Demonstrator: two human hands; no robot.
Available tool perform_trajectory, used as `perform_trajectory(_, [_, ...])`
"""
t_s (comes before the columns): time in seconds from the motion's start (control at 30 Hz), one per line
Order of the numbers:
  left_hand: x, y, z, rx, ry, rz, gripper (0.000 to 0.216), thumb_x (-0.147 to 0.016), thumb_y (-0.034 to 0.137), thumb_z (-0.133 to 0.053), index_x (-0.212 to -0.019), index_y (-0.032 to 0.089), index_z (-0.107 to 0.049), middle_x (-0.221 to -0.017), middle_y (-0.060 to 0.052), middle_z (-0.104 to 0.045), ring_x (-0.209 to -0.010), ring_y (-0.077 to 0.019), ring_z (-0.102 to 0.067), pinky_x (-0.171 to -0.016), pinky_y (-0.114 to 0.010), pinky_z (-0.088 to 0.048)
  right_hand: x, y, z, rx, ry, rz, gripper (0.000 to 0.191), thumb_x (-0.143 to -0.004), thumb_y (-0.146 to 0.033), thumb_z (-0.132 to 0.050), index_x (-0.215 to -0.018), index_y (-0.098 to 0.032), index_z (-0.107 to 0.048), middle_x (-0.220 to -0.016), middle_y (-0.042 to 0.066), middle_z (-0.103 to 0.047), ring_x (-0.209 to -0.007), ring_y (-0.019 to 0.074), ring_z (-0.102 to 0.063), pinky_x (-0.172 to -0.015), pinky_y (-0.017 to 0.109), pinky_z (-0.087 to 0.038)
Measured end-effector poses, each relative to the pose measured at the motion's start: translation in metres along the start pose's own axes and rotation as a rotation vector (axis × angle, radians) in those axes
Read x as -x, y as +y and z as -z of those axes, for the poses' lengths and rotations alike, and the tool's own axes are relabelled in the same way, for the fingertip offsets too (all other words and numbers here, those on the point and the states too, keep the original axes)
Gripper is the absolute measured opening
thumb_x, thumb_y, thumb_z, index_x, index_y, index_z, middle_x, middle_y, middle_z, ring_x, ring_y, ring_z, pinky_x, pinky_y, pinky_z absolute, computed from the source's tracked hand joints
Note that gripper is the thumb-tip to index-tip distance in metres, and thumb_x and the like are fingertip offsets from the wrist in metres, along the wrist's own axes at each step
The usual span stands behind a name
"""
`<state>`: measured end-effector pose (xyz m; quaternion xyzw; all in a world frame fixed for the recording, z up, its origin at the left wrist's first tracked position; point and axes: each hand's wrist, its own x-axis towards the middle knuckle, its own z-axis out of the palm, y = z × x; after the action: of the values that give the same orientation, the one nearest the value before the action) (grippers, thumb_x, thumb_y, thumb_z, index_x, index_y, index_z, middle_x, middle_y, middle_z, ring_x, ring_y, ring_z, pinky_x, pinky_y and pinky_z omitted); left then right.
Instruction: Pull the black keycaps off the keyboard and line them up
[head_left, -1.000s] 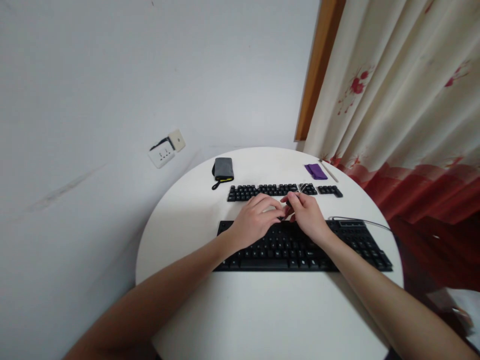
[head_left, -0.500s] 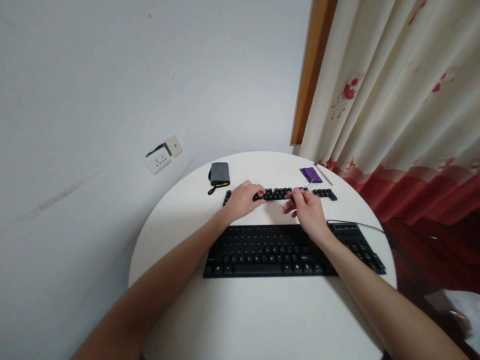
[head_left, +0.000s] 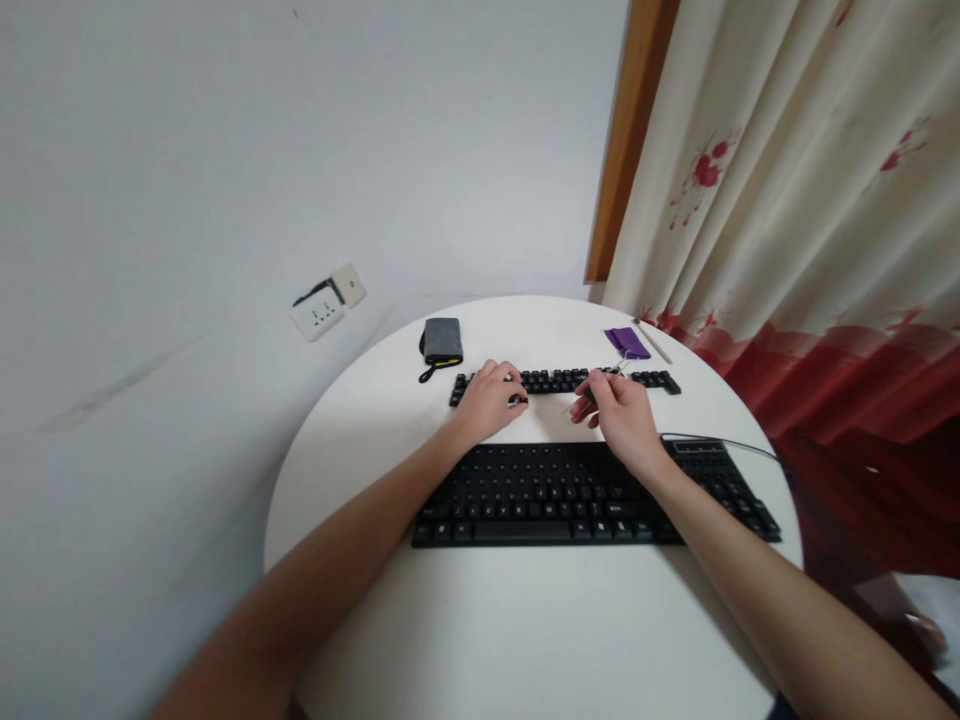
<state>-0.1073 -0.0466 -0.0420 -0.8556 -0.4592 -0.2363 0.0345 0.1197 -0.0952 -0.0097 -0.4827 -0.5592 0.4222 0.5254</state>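
Observation:
A black keyboard (head_left: 525, 534) lies across the table, with many keycaps off its upper rows and bare switches showing. Behind it runs a row of loose black keycaps (head_left: 559, 382). My left hand (head_left: 486, 408) is at the left part of that row, thumb and fingers pinched on a black keycap (head_left: 518, 401). Between the fingers of my right hand (head_left: 622, 412) is what looks like a wire keycap puller (head_left: 590, 394), dark in the middle with thin wire showing at both ends. It is held above the gap between the row and the keyboard.
A grey pouch (head_left: 442, 341) with a black loop stands at the back left of the round white table (head_left: 360, 440). At the back right lie a purple cloth (head_left: 627, 342) and a thin brush-like stick (head_left: 654, 342). The keyboard's cable (head_left: 727, 440) runs off the right side.
My left hand has drawn slightly back toward me from the keycap row, the keycap in its fingers. My right hand keeps nearly the same place. The whole view has shifted a little.

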Motion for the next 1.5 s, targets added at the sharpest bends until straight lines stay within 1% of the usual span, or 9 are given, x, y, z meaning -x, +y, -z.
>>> perform_trajectory(0.13, [0.0017, 0.0011, -0.0003, -0.007, 0.020, 0.018, 0.008, -0.084, 0.026, -0.071, -0.087, 0.022, -0.077, -0.112, -0.006, -0.063, -0.106, -0.0257, -0.050, -0.098, -0.043, -0.047, 0.0000, 0.0011, 0.0001, 0.006, -0.016, 0.002, 0.053, -0.091, -0.066, -0.051, -0.079, -0.016, -0.062, -0.060, 0.008, -0.070, -0.049, 0.0152, -0.064, -0.045, 0.023, -0.044])
perform_trajectory(0.47, [0.0027, 0.0006, -0.0009, -0.001, 0.020, 0.048, 0.010, -0.083, 0.024, -0.071, -0.092, 0.022, -0.074, -0.115, -0.006, -0.062, -0.109, -0.0265, -0.049, -0.100, -0.044, -0.046, 0.0001, 0.0039, -0.0008, 0.035, -0.065, 0.015, 0.052, -0.091, -0.065, -0.051, -0.078, -0.016, -0.062, -0.059, 0.007, -0.069, -0.050, 0.0152, -0.064, -0.045, 0.023, -0.044])
perform_trajectory(0.57, [0.0031, 0.0015, -0.0001, -0.007, 0.020, 0.061, 0.017, -0.083, 0.023, -0.071, -0.100, 0.022, -0.072, -0.117, -0.006, -0.061, -0.111, -0.0268, -0.048, -0.100, -0.044, -0.045, -0.0004, 0.0044, -0.0002, 0.043, -0.066, 0.016, 0.050, -0.092, -0.062, -0.051, -0.078, -0.016, -0.063, -0.059, 0.007, -0.069, -0.050, 0.0154, -0.064, -0.045, 0.023, -0.044])
perform_trajectory(0.73, [0.0033, 0.0024, -0.0007, -0.014, 0.028, 0.077, 0.041, -0.082, 0.024, -0.071, -0.122, 0.022, -0.065, -0.123, -0.007, -0.059, -0.113, -0.0274, -0.048, -0.102, -0.045, -0.044, -0.0008, 0.0048, 0.0002, 0.051, -0.075, 0.021, 0.046, -0.094, -0.058, -0.051, -0.078, -0.016, -0.062, -0.059, 0.006, -0.069, -0.050, 0.0153, -0.064, -0.045, 0.023, -0.044])
perform_trajectory(0.9, [0.0032, 0.0020, -0.0017, -0.021, 0.042, 0.108, 0.047, -0.082, 0.025, -0.071, -0.127, 0.021, -0.062, -0.122, -0.007, -0.059, -0.112, -0.0276, -0.048, -0.102, -0.044, -0.044, -0.0006, 0.0050, 0.0002, 0.057, -0.083, 0.013, 0.048, -0.094, -0.059, -0.050, -0.079, -0.016, -0.063, -0.060, 0.007, -0.069, -0.051, 0.0153, -0.064, -0.045, 0.023, -0.044])
perform_trajectory(1.0, [0.0034, 0.0010, -0.0024, -0.028, 0.053, 0.095, 0.040, -0.082, 0.025, -0.071, -0.122, 0.022, -0.065, -0.121, -0.007, -0.059, -0.111, -0.0275, -0.048, -0.101, -0.044, -0.045, -0.0006, 0.0049, 0.0001, 0.054, -0.079, 0.010, 0.049, -0.092, -0.061, -0.051, -0.079, -0.015, -0.063, -0.060, 0.007, -0.069, -0.050, 0.0154, -0.064, -0.045, 0.023, -0.044])
perform_trajectory(1.13, [0.0035, -0.0008, -0.0045, -0.029, 0.052, 0.070, 0.017, -0.082, 0.025, -0.072, -0.099, 0.023, -0.073, -0.121, -0.006, -0.058, -0.112, -0.0275, -0.047, -0.102, -0.044, -0.045, -0.0005, 0.0050, -0.0001, 0.046, -0.077, 0.013, 0.050, -0.091, -0.063, -0.052, -0.079, -0.015, -0.062, -0.059, 0.006, -0.069, -0.050, 0.0150, -0.064, -0.045, 0.023, -0.044])
perform_trajectory(1.2, [0.0034, -0.0016, -0.0056, -0.028, 0.053, 0.068, 0.010, -0.082, 0.025, -0.072, -0.092, 0.023, -0.074, -0.121, -0.006, -0.058, -0.112, -0.0274, -0.047, -0.102, -0.044, -0.045, -0.0004, 0.0050, -0.0002, 0.043, -0.077, 0.016, 0.049, -0.092, -0.061, -0.052, -0.078, -0.016, -0.062, -0.059, 0.006, -0.069, -0.049, 0.0147, -0.064, -0.045, 0.022, -0.044])
perform_trajectory(1.5, [0.0023, -0.0023, -0.0075, -0.018, 0.080, 0.052, 0.006, -0.081, 0.022, -0.073, -0.088, 0.022, -0.073, -0.119, -0.006, -0.059, -0.110, -0.0266, -0.047, -0.102, -0.043, -0.045, -0.0010, 0.0065, 0.0003, 0.072, -0.085, 0.022, 0.047, -0.093, -0.059, -0.051, -0.079, -0.015, -0.063, -0.061, 0.007, -0.069, -0.051, 0.0155, -0.064, -0.045, 0.023, -0.044])
